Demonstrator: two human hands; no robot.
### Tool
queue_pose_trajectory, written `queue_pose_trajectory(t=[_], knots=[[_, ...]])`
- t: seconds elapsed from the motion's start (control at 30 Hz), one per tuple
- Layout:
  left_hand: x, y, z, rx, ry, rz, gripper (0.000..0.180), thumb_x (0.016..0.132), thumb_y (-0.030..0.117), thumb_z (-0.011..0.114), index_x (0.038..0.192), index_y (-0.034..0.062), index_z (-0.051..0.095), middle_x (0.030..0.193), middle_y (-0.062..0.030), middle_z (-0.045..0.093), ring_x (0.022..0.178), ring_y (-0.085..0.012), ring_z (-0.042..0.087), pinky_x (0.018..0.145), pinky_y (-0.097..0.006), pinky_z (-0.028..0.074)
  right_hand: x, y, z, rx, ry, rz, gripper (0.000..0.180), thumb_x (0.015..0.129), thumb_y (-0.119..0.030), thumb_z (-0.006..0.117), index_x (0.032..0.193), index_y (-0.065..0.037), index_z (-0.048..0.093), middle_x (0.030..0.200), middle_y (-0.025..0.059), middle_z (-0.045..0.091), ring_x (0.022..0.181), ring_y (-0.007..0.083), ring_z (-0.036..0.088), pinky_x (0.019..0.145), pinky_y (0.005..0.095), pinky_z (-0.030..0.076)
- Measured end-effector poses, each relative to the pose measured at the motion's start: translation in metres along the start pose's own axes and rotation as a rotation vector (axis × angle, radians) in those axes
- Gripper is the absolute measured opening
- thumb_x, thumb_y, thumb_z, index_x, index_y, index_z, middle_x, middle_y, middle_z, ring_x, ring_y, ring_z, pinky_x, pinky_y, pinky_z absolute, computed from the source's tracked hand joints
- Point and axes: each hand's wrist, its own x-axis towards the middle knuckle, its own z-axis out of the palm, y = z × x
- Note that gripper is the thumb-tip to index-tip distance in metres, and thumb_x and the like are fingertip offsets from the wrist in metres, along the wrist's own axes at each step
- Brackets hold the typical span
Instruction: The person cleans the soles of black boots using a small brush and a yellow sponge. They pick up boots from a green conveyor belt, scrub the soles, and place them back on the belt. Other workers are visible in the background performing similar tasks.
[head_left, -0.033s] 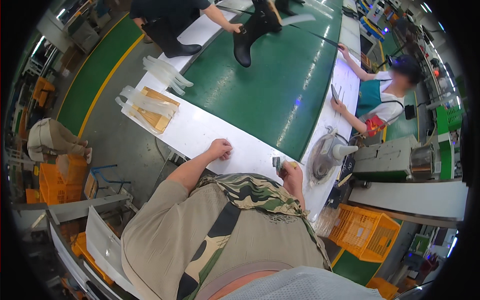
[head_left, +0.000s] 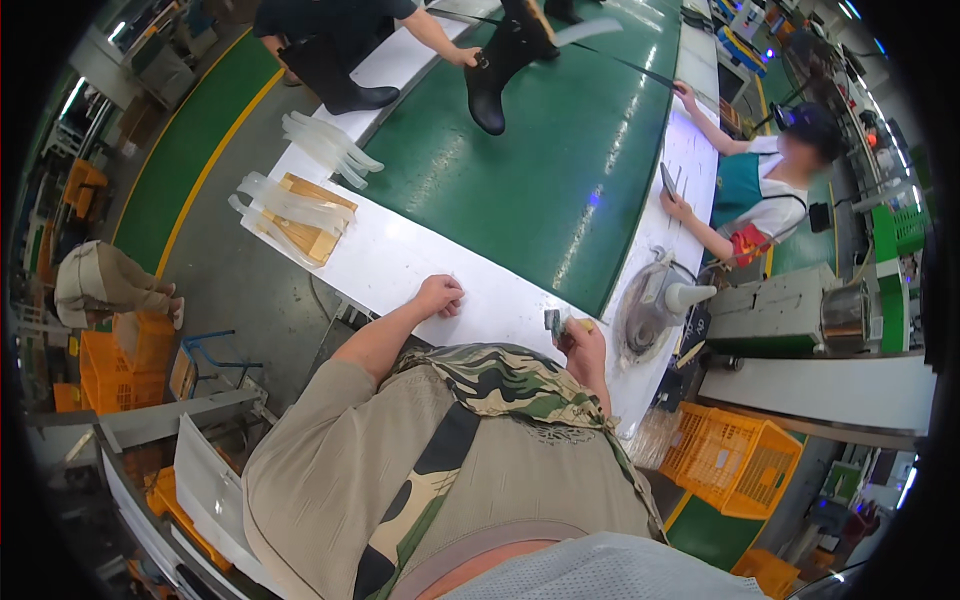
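My left hand (head_left: pixel 440 296) rests on the near white ledge (head_left: pixel 400 245), its fingers curled in; whatever they hold, if anything, is hidden. To the right, my right hand (head_left: pixel 583 343) is closed round what looks like a small brush (head_left: pixel 552 321). The brush's dark grey-green head points up and left over the ledge, while my fingers cover most of its handle. Just right of that hand stands a round, film-wrapped pot (head_left: pixel 645 312) with a white nozzle-shaped part (head_left: pixel 688 297) sticking out. Past the ledge lies the green conveyor belt (head_left: pixel 510 190).
Translucent plastic strips (head_left: pixel 330 148) lie at the left, more on a wooden board (head_left: pixel 310 235). Across the belt, a co-worker's hand (head_left: pixel 466 57) grips a black boot (head_left: pixel 487 95). Another person (head_left: pixel 765 190) reaches in from the right, holding a flat tool. An orange crate (head_left: pixel 730 460) sits low at right.
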Motion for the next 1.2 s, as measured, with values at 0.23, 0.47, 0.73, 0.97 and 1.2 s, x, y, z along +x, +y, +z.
queue_pose_trajectory(t=[0.23, 0.47, 0.73, 0.97, 1.2], knots=[[0.006, 0.004, 0.003, -0.008, -0.015, -0.026, 0.017, 0.084, 0.014, 0.069, 0.091, -0.0014, 0.065, 0.074, -0.0114, 0.065, 0.054, -0.0201, 0.066, 0.044, -0.03, 0.052, 0.0, 0.005, -0.007, -0.014, 0.02, -0.007, 0.015, 0.093, -0.016, 0.065, 0.091, -0.005, 0.055, 0.08, 0.0061, 0.063, 0.066, 0.0173, 0.061, 0.064, 0.0318, 0.052], [0.082, 0.059, -0.023, 0.628, 0.096, 0.351, 0.032, 0.075, 0.015, 0.074, 0.103, 0.0011, 0.065, 0.08, -0.0134, 0.069, 0.072, -0.025, 0.07, 0.065, -0.037, 0.057, 0.003, 0.008, 0.007, 0.005, 0.104, -0.003, 0.017, 0.092, -0.018, 0.067, 0.089, -0.006, 0.055, 0.076, 0.0054, 0.062, 0.062, 0.0161, 0.06, 0.06, 0.0295, 0.049], [0.199, 0.275, -0.063, 2.281, 0.16, 1.016, 0.052, 0.087, 0.02, 0.054, 0.136, 0.0013, 0.049, 0.149, -0.0216, 0.04, 0.142, -0.0394, 0.031, 0.119, -0.052, 0.018, 0.0, 0.023, 0.002, 0.064, 0.329, -0.011, 0.017, 0.092, -0.018, 0.067, 0.09, -0.006, 0.055, 0.08, 0.0056, 0.062, 0.068, 0.0174, 0.06, 0.065, 0.0333, 0.052], [0.354, 0.287, -0.114, 2.526, 0.261, 1.023, 0.024, 0.094, 0.025, 0.049, 0.11, 0.0111, 0.06, 0.106, -0.0097, 0.064, 0.102, -0.0316, 0.061, 0.083, -0.057, 0.048, -0.021, 0.03, 0.015, 0.169, 0.655, -0.021, 0.016, 0.092, -0.017, 0.066, 0.09, -0.005, 0.056, 0.079, 0.0051, 0.061, 0.067, 0.0169, 0.059, 0.063, 0.0323, 0.051], [0.373, 0.322, -0.061, 2.661, -0.082, 0.704, 0.046, 0.089, 0.025, 0.063, 0.131, 0.0081, 0.061, 0.131, -0.0156, 0.062, 0.117, -0.033, 0.063, 0.081, -0.062, 0.055, -0.026, 0.037, 0.022, 0.153, 0.851, -0.086, 0.014, 0.089, -0.016, 0.07, 0.088, -0.006, 0.06, 0.076, 0.0045, 0.064, 0.062, 0.0128, 0.06, 0.054, 0.0272, 0.046]])
